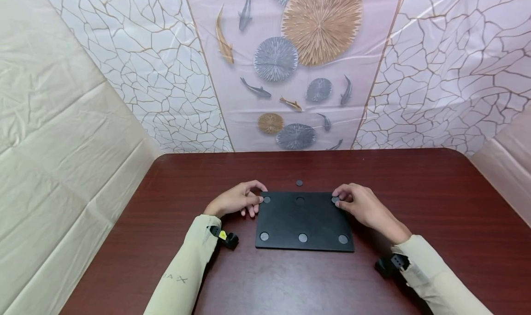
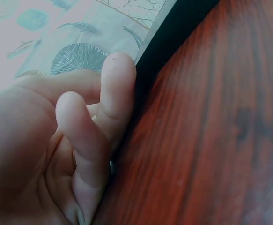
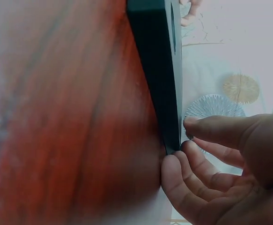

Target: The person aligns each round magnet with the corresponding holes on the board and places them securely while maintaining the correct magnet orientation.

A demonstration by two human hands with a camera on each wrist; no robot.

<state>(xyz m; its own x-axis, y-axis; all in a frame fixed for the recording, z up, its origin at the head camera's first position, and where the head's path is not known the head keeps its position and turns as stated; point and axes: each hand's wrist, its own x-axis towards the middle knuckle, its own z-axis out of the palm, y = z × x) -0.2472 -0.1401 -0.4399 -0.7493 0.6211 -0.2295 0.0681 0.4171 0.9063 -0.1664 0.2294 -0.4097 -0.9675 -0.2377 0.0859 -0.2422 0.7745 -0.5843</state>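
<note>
A flat black board (image 1: 304,218) with round recesses lies on the table. Three grey discs sit along its near row, among them the middle disc (image 1: 303,237). Another disc (image 1: 267,199) sits at the far left corner, beside my left thumb. The far middle recess (image 1: 300,200) looks dark, and a loose disc (image 1: 299,183) lies on the table just beyond it. My left hand (image 1: 238,199) grips the board's far left corner, thumb on top. With thumb and forefinger, my right hand (image 1: 365,206) pinches a small disc (image 1: 335,199) at the far right corner; fingers partly cover it.
The dark red wooden table (image 1: 199,176) extends around the board on every side. Behind it hangs a patterned sheet (image 1: 290,98) with fish and round leaf shapes. A pale cloth (image 1: 74,135) borders the left side. Each wrist wears a small black camera.
</note>
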